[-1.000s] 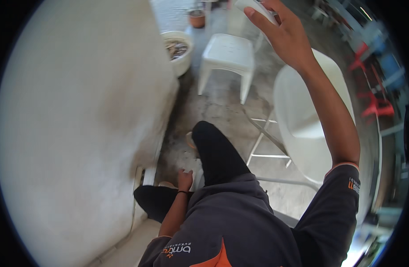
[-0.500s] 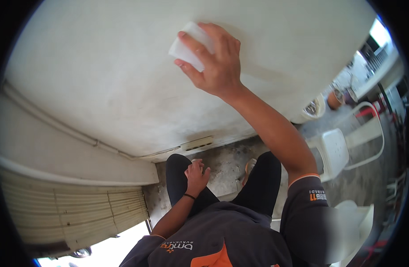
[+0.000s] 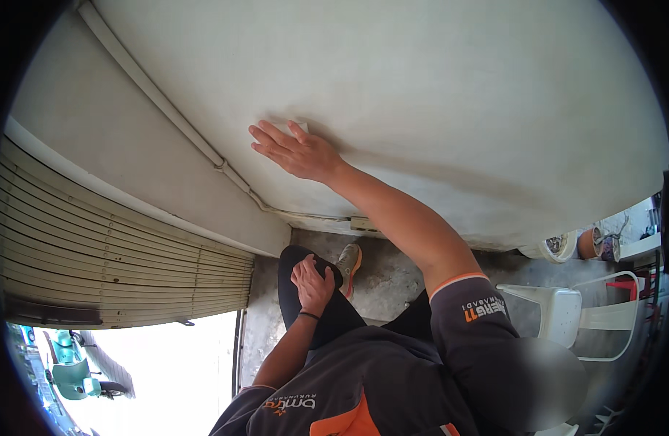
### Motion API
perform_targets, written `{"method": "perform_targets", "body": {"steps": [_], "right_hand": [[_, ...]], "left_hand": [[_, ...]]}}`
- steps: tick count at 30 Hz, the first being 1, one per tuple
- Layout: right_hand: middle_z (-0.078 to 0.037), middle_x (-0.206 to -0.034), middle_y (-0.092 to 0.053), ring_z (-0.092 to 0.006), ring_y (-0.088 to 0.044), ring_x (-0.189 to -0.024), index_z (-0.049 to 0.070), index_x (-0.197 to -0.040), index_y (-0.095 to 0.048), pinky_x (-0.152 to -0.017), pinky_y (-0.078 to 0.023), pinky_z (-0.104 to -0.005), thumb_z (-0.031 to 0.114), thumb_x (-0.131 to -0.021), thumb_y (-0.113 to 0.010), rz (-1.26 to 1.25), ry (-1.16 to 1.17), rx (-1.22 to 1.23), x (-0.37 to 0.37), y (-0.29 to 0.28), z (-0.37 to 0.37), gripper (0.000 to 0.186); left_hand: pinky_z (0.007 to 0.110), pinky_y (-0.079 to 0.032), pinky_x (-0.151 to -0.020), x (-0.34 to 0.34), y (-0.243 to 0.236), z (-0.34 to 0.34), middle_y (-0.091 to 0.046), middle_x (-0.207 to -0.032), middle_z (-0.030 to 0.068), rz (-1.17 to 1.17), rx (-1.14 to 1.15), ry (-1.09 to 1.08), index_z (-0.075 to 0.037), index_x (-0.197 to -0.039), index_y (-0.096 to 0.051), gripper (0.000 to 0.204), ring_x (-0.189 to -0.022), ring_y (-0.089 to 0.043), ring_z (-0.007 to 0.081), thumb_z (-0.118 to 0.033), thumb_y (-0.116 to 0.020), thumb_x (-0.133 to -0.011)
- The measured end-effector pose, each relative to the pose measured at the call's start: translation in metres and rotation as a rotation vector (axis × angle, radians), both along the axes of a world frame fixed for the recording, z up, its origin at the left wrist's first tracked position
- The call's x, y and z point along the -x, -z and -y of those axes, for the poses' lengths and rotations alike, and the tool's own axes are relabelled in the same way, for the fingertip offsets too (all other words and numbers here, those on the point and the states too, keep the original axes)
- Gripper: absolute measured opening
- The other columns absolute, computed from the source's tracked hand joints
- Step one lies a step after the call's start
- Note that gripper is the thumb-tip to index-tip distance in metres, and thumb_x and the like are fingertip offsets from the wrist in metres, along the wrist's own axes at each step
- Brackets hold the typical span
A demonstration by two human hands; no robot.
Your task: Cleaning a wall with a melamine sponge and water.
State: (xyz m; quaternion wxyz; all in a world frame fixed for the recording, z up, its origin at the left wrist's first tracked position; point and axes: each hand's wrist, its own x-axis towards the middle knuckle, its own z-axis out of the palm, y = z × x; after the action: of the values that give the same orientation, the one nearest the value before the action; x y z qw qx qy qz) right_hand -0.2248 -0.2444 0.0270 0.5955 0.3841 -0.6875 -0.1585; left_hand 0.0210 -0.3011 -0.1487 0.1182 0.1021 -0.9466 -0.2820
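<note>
My right hand (image 3: 294, 151) reaches far out to the pale wall (image 3: 451, 94). It presses a white sponge block (image 3: 300, 126) against the surface, its fingers stretched over it and pointing left. Most of the block is hidden under the palm and fingers; only a corner shows beside the index finger and thumb. My left hand (image 3: 314, 285), with a dark band at the wrist, rests on my left thigh (image 3: 294, 261) near the knee. Its fingers lie loosely apart, holding nothing.
A conduit pipe (image 3: 160, 98) runs down the wall's left side to a socket strip (image 3: 362, 224) near the floor. Left hangs a slatted shutter (image 3: 123, 254), with a green scooter (image 3: 74, 378) outside. White metal chairs (image 3: 560, 316) and plant pots (image 3: 590, 243) stand at right.
My right hand has moved left and lower along the wall with the sponge block, its fingers now flatter. My view has shifted toward the left. My left hand stays on the thigh.
</note>
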Motion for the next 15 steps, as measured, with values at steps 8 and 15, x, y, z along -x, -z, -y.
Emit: {"method": "perform_targets", "body": {"steps": [8,15], "right_hand": [[0.0,-0.146,-0.044,-0.0198,-0.041,-0.133,0.036,-0.136,-0.05,-0.115,-0.006,-0.0499,0.029,-0.096,-0.045,-0.046,0.049,0.335,-0.004,-0.058,-0.051,0.04],[-0.011,-0.144,-0.044,-0.0274,-0.044,-0.131,0.028,-0.136,-0.051,-0.113,-0.014,-0.05,0.032,-0.094,-0.053,-0.198,0.109,0.634,-0.015,-0.134,-0.152,0.042]], "left_hand": [[0.047,-0.034,-0.095,0.002,0.009,0.005,-0.057,-0.102,0.0107,-0.02,0.029,-0.005,-0.004,-0.12,-0.047,0.052,-0.106,-0.05,0.0301,-0.019,-0.067,-0.075],[0.047,-0.033,-0.097,0.006,0.012,0.004,-0.059,-0.104,0.0139,0.025,0.052,0.031,-0.002,-0.119,-0.047,0.051,-0.108,-0.05,0.0318,-0.018,-0.066,-0.075]]}}
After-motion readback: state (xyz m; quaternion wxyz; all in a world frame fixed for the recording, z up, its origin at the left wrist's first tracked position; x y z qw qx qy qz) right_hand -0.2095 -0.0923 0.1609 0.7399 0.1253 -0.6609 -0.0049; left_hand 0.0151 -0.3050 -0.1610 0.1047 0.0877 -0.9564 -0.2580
